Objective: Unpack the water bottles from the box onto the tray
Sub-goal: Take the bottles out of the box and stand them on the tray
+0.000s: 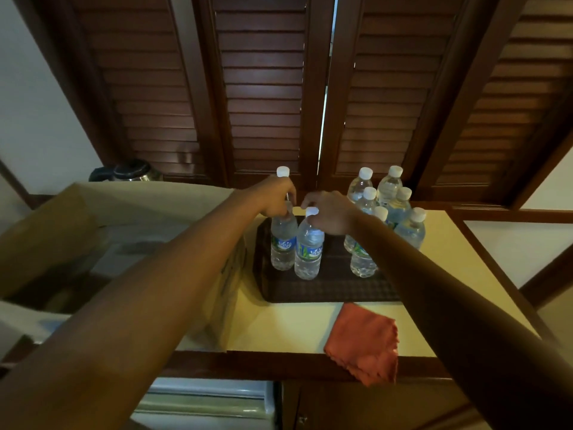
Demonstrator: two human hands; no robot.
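Two upright bottles on tray (328, 290), left side: right hand (333, 214) pinching front bottle (308, 248) at cap, left hand (273, 197) gripping rear bottle (282, 240) at neck, box (93, 231) directly left.

Place: hotel-room minibar corner, it seems.
Landmark: cream counter (291, 324).
Behind it: dark louvred doors (263, 88), kettle (133, 172).
On it: bottled-water tray (325, 290).
Below it: small fridge (210, 401).
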